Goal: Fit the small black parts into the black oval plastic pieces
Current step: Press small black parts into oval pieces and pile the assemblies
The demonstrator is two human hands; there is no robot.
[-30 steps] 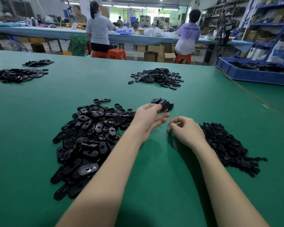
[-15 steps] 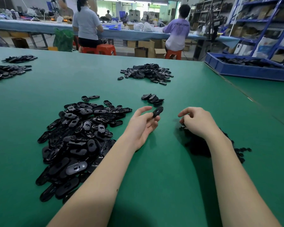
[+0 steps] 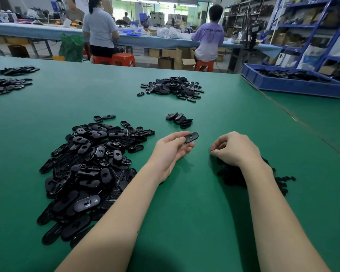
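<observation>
**A:** Head view is the only one I have. What's my left hand doing?

**B:** Your left hand (image 3: 172, 149) sits just right of center, palm turned up, pinching one black oval piece (image 3: 191, 137) between thumb and fingertips. The piece is lifted off the green table (image 3: 194, 213), slot side toward the camera.

**A:** And my right hand?

**B:** The right hand (image 3: 237, 149) is right of center, knuckles up, fingers curled under, thumb and forefinger drawn together at the tips. It hangs over the near edge of the pile of small black parts (image 3: 234, 177), which spreads toward the lower right. I cannot tell if a part is actually caught between those fingertips; they are too small and dark against the pile.

**A:** I see the two hands are apart, a strip of bare table between them. Where's my supply of ovals?

**B:** The big heap of oval pieces (image 3: 86, 169) fills the left-center of the frame, beside your left forearm. A small cluster (image 3: 179, 119) lies just above your left hand, and a medium heap (image 3: 174, 88) sits higher, at upper center. Two more heaps (image 3: 8, 83) are at the far left edge.

**A:** Anything else?

**B:** A blue bin (image 3: 292, 87) with dark pieces at upper right, blue shelving behind it, and people seated on red stools (image 3: 124, 58) at a long bench along the top.
</observation>
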